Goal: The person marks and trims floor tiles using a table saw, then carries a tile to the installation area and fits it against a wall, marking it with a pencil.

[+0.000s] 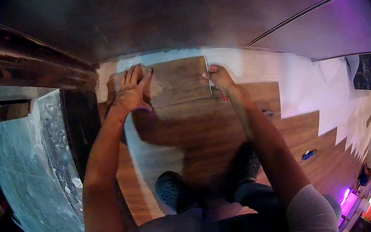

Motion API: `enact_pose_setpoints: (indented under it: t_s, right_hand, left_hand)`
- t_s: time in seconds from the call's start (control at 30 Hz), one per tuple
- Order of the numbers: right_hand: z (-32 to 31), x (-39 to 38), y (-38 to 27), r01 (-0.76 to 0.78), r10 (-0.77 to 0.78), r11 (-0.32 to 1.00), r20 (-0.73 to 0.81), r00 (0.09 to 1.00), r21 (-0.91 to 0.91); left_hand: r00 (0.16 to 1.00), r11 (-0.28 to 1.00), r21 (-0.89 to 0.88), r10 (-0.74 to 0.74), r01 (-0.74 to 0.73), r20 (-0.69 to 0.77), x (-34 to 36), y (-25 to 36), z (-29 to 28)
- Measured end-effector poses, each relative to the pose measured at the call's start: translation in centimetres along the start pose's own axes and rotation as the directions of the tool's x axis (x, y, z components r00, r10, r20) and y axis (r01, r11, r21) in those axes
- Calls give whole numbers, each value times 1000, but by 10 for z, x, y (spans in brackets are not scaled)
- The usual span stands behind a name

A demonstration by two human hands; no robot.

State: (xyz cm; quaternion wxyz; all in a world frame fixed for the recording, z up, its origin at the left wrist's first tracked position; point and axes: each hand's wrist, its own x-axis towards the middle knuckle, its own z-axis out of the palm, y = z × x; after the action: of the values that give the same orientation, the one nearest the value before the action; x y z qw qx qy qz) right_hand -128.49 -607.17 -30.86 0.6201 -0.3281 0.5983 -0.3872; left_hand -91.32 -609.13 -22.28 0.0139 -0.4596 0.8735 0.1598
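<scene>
A short brown wood-look floor plank (pixel 178 80) lies along the dark wall at the far edge of the floor. My left hand (pixel 132 91) rests on its left part, fingers spread and pointing toward the wall. At the plank's right end, my right hand (pixel 218 80) is closed, its thumb by the plank's pale cut edge. Out of this fist sticks a slim red pen-like thing (pixel 224 97), mostly hidden by the fingers, so its exact kind does not show. Fitted brown floor planks (pixel 197 128) spread between the plank and my feet.
White underlay (pixel 297 86) shows beyond the stepped plank ends on the right. A dark wall panel (pixel 181 17) rises ahead. To the left are a dark door frame (pixel 86 134) and a grey floor (pixel 26 167). A small blue tool (pixel 309 154) lies right; another person (pixel 368 174) is farther off.
</scene>
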Motion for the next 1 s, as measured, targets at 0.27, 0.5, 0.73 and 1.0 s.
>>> enact_pose_setpoints:
  t_s: [0.27, 0.5, 0.73, 1.0]
  right_hand:
    - [14, 2, -49, 162, -269, 727, -61, 961, -667]
    - [3, 17, -34, 158, -235, 834, -82, 968, -529]
    - [3, 21, -24, 51, -103, 935, -133, 986, -351]
    - [-10, 37, -18, 146, -281, 767, -122, 952, -624]
  left_hand:
    - [985, 996, 51, -69, 78, -156, 3, 0, -12]
    - [977, 996, 62, -45, 58, -208, 17, -8, -1]
    - [984, 999, 40, -23, 31, -175, 22, -13, -1]
    - [999, 999, 32, -12, 14, -45, 40, -7, -7]
